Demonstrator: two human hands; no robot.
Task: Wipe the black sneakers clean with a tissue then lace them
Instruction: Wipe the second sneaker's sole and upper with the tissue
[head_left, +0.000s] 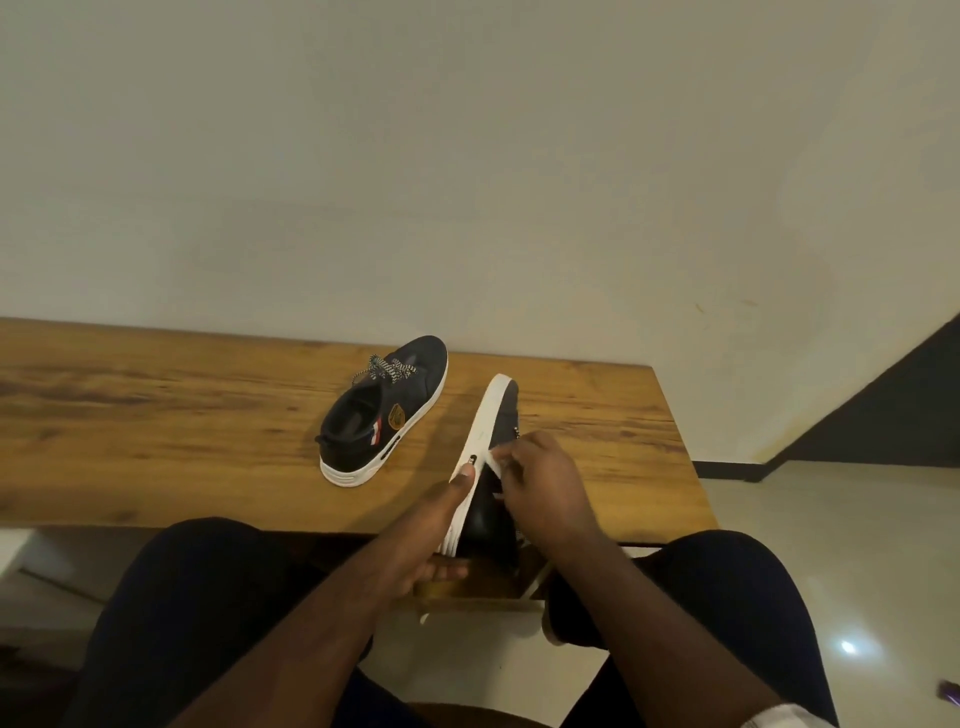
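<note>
My left hand (436, 525) is gripping the tilted sneaker (488, 457) by its sole; my right hand (545, 483) is pinching a tissue (496, 464) against it, over the wooden counter (156, 415) by a pale wall (467, 156).

Dim, warm indoor light with wide-angle bending

A yellowish cast covers the wall (467, 156) and the wooden table (156, 415), whose far edge bows toward 12 o'clock. The standing sneaker (384, 410) throws a soft shadow toward 7 o'clock. A small bright glare spot sits on the glossy floor (848, 647) at 4 o'clock. The hands at centre look slightly soft, and the dark trousers at 6 o'clock lose nearly all detail
</note>
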